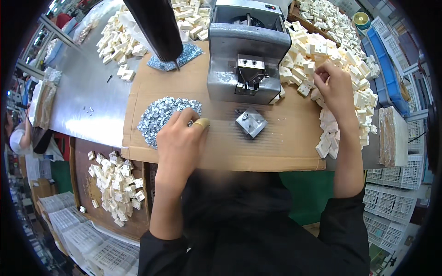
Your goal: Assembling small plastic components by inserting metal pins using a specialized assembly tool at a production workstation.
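Observation:
My left hand (180, 140) rests at the right side of a heap of small silvery metal pieces (154, 120). Its fingers are curled down with the thumb close to them, and a yellow finger cot (201, 123) covers one tip. Whatever those fingertips pinch is hidden. Over a big pile of cream plastic blocks (299, 48) hangs my right hand (335, 87), its fingers bent in toward the thumb. I cannot make out anything between them. A square metal fixture block (251, 122) sits on the cardboard sheet (285, 149) between my hands.
A grey metal machine (246, 55) stands behind the fixture. From above, a black cylindrical tool (159, 30) with a thin bit points down near a blue-speckled bag (184, 57). More cream blocks lie in a lower-left tray (117, 186). White crates (391, 202) stand at right.

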`<act>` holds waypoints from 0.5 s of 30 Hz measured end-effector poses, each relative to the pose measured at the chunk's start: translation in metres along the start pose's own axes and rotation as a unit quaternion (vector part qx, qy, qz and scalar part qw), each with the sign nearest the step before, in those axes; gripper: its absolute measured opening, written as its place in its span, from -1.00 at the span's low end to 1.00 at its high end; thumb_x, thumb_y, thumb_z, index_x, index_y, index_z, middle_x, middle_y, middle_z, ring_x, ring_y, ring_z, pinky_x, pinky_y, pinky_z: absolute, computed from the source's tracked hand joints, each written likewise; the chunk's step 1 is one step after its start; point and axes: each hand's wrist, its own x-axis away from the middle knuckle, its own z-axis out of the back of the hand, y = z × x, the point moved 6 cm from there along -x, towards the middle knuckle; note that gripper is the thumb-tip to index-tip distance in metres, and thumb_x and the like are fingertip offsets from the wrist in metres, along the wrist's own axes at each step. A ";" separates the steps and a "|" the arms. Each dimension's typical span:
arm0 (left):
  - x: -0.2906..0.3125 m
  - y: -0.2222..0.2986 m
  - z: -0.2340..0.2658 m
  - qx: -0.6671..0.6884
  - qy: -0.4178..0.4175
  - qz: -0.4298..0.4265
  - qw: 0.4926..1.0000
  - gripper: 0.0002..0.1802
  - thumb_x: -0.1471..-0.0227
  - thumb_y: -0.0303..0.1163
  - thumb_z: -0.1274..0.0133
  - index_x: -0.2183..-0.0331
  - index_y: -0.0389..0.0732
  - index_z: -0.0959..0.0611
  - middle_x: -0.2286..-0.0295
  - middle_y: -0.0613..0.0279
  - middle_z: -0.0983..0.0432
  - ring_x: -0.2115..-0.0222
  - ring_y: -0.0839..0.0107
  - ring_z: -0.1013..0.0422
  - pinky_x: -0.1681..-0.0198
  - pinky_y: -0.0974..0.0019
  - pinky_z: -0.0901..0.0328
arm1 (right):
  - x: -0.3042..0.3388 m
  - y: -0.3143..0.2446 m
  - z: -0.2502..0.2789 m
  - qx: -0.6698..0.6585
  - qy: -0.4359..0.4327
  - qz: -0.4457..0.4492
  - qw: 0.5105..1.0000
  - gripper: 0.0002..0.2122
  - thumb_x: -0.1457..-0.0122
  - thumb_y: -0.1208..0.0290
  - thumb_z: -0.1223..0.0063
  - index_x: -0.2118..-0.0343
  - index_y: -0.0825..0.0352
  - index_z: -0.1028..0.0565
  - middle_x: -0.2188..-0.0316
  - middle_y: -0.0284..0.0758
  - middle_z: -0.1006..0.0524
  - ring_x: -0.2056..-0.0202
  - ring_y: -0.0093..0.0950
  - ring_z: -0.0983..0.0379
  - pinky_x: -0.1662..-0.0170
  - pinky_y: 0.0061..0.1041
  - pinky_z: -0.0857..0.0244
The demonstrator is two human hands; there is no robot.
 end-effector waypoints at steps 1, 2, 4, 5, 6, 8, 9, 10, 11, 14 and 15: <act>0.001 -0.001 0.002 -0.022 -0.014 -0.010 1.000 -0.86 0.02 -0.41 -0.28 0.33 -0.16 -0.73 0.42 0.26 -0.50 0.38 0.24 -0.50 0.34 0.17 -0.39 | 0.009 -0.017 0.004 -0.055 -0.046 -0.025 0.997 -0.87 -0.11 0.37 -0.21 0.41 0.34 -0.60 0.53 -0.21 -0.60 0.45 -0.26 -0.56 0.34 -0.30 -0.41; -0.002 0.001 0.001 -0.037 -0.027 -0.026 0.999 -0.87 0.02 -0.41 -0.27 0.34 -0.16 -0.72 0.43 0.27 -0.49 0.38 0.26 -0.50 0.34 0.16 -0.39 | 0.022 -0.026 0.009 -0.101 -0.089 -0.055 0.989 -0.87 -0.11 0.39 -0.21 0.41 0.34 -0.58 0.55 -0.24 -0.58 0.47 -0.28 -0.53 0.36 -0.32 -0.39; -0.007 0.006 0.004 -0.047 -0.034 -0.034 0.998 -0.88 0.03 -0.41 -0.26 0.36 -0.16 -0.71 0.43 0.26 -0.48 0.39 0.24 -0.49 0.35 0.15 -0.38 | 0.052 -0.044 0.008 -0.071 -0.116 0.079 0.988 -0.87 -0.10 0.39 -0.23 0.39 0.33 -0.57 0.56 -0.26 -0.54 0.49 -0.30 -0.52 0.39 -0.34 -0.38; -0.011 0.009 0.004 -0.059 -0.041 -0.041 0.997 -0.89 0.04 -0.41 -0.26 0.37 -0.17 -0.70 0.43 0.26 -0.47 0.40 0.23 -0.49 0.36 0.13 -0.37 | 0.064 -0.044 0.006 -0.067 -0.116 0.077 0.988 -0.87 -0.10 0.39 -0.23 0.39 0.33 -0.57 0.56 -0.26 -0.54 0.49 -0.30 -0.52 0.39 -0.34 -0.38; -0.012 0.011 0.003 -0.056 -0.042 -0.045 0.997 -0.89 0.04 -0.41 -0.26 0.37 -0.17 -0.70 0.43 0.26 -0.47 0.40 0.23 -0.49 0.36 0.13 -0.37 | 0.078 -0.048 -0.003 -0.076 -0.148 0.116 0.979 -0.89 -0.11 0.43 -0.23 0.38 0.35 -0.56 0.57 -0.29 -0.51 0.51 -0.36 -0.50 0.40 -0.38 -0.36; -0.013 0.008 -0.001 -0.020 -0.051 0.008 0.998 -0.89 0.02 -0.44 -0.24 0.36 -0.21 -0.69 0.45 0.21 -0.51 0.48 0.24 -0.49 0.40 0.18 -0.37 | 0.088 -0.051 -0.007 -0.082 -0.180 0.151 0.969 -0.90 -0.11 0.48 -0.24 0.37 0.36 -0.55 0.58 -0.31 -0.48 0.53 -0.43 -0.49 0.41 -0.42 -0.35; -0.014 0.012 0.000 -0.020 -0.053 0.006 0.998 -0.89 0.02 -0.44 -0.24 0.36 -0.21 -0.69 0.45 0.21 -0.51 0.48 0.24 -0.49 0.40 0.18 -0.37 | 0.088 -0.046 -0.006 -0.106 -0.182 0.100 0.972 -0.86 -0.10 0.43 -0.27 0.35 0.36 -0.55 0.56 -0.31 -0.48 0.51 -0.41 -0.49 0.40 -0.40 -0.36; -0.014 0.013 0.000 0.086 -0.054 0.048 0.994 -0.89 0.00 -0.46 -0.22 0.35 -0.24 -0.69 0.46 0.18 -0.54 0.52 0.27 -0.49 0.42 0.22 -0.36 | 0.088 -0.042 -0.006 -0.129 -0.183 0.050 0.973 -0.82 -0.10 0.39 -0.30 0.33 0.35 -0.55 0.54 -0.30 -0.48 0.50 -0.39 -0.50 0.40 -0.38 -0.37; -0.014 0.015 -0.003 0.190 -0.056 0.091 0.976 -0.88 -0.02 -0.47 -0.21 0.34 -0.27 -0.68 0.47 0.15 -0.57 0.56 0.31 -0.48 0.44 0.27 -0.36 | 0.089 -0.047 -0.006 -0.130 -0.183 0.046 0.973 -0.82 -0.10 0.39 -0.30 0.33 0.35 -0.55 0.54 -0.30 -0.48 0.50 -0.39 -0.50 0.40 -0.38 -0.37; -0.015 0.030 -0.014 0.250 0.014 0.098 0.963 -0.89 -0.04 -0.49 -0.19 0.33 -0.31 -0.67 0.48 0.10 -0.61 0.60 0.39 -0.48 0.46 0.34 -0.34 | 0.094 -0.060 -0.023 -0.133 -0.185 0.027 0.973 -0.73 -0.10 0.24 -0.29 0.25 0.33 -0.55 0.36 -0.20 -0.51 0.31 -0.15 -0.53 0.23 -0.18 -0.41; -0.016 0.035 -0.020 0.249 0.013 0.097 0.963 -0.89 -0.04 -0.49 -0.19 0.33 -0.31 -0.67 0.48 0.10 -0.61 0.60 0.39 -0.48 0.46 0.34 -0.34 | 0.095 -0.062 -0.028 -0.134 -0.184 0.026 0.973 -0.73 -0.10 0.24 -0.29 0.25 0.33 -0.55 0.36 -0.20 -0.51 0.31 -0.15 -0.53 0.23 -0.18 -0.41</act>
